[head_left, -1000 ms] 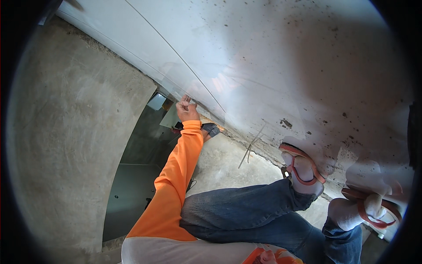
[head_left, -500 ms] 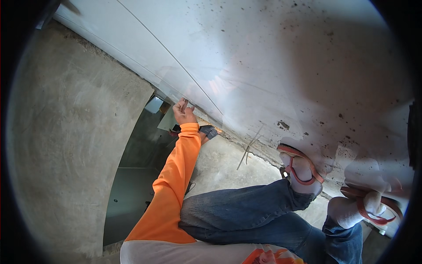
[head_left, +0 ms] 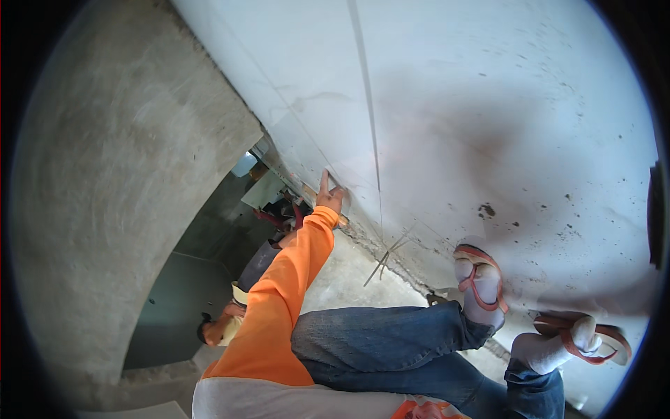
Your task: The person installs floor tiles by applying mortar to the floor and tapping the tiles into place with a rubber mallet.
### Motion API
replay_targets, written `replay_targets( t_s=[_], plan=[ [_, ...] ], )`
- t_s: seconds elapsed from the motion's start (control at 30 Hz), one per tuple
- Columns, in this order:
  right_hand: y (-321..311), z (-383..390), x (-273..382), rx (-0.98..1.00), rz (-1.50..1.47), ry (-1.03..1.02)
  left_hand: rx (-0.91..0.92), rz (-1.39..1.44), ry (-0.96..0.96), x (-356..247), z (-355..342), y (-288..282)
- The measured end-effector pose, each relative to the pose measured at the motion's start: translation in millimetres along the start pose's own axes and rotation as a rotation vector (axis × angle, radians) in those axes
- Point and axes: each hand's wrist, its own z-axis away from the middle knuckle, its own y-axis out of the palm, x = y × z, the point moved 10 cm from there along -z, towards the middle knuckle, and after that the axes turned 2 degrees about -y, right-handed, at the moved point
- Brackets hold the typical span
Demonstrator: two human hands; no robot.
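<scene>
My left hand [head_left: 331,197], at the end of an orange sleeve [head_left: 296,248], reaches to the near edge of a large glossy white tile surface [head_left: 433,160]. The index finger is stretched out and another finger stands apart from it. The fingertips are at or against the surface, beside a thin dark line [head_left: 307,133]; whether they press on it I cannot tell. No object shows in this hand. A wider grey joint line [head_left: 368,91] runs across the white surface to the right of it. My right hand is out of view.
My sandalled feet [head_left: 481,286] rest on the white surface, which has dark specks. Thin crossed wires or sticks [head_left: 384,264] lie by its rough edge. Another person [head_left: 262,262] is partly visible below on the left, beside a curved concrete slab [head_left: 132,160].
The view has shifted, showing more of the white surface. My left hand has moved along the edge to the right, its index finger now straighter. More of the other person has come into sight.
</scene>
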Motion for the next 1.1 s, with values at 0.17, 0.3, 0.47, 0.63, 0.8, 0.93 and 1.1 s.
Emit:
replay_targets(
  t_s=[0.17,0.3,0.47,0.63,0.8,0.93,1.1],
  plan=[
    [119.1,-57.4,169.6,0.323,-0.120,-0.310,0.052,-0.086,0.117,-12.5,-8.9,-10.8],
    [248.2,-71.7,350.8,0.807,-0.046,-0.447,-0.244,-0.018,0.380,-64.7,-41.2,-43.9],
    [308.4,-26.4,426.0,1.104,0.269,-0.408,-0.404,0.107,0.337,-161.0,-89.4,-63.5],
    [315.8,-18.1,444.2,0.547,1.026,-0.985,-0.518,0.094,-0.058,-217.3,-103.0,-77.7],
    [267.3,16.7,458.5,0.176,1.036,-1.521,-0.569,0.089,-0.027,-230.0,-99.8,-94.6],
    [170.7,14.1,451.8,0.066,1.267,-1.466,-0.553,0.106,0.039,-231.8,-107.2,-107.6],
    [100.9,-8.0,444.0,-0.201,1.585,-0.899,-0.537,0.213,0.007,-230.1,-126.6,-125.2]
  ],
)
